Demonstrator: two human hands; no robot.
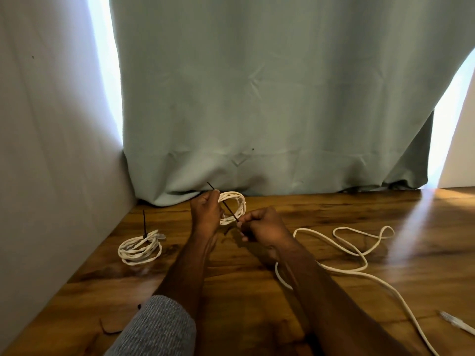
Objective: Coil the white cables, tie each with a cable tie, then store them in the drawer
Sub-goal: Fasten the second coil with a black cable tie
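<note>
Both hands, left hand [205, 214] and right hand [262, 227], pinch the cable tie [226, 205], seemingly slanting up-left across the coiled cable [235, 204].

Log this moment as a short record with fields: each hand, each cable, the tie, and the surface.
left hand: grips held coil
right hand: pinches black tie at its lower end
black tie: slants across held coil, not yet cinched
tied coil: on table, left, tie tail upright
loose cable: uncoiled, on table, right
backdrop: curtain
drawer: not in view
</note>
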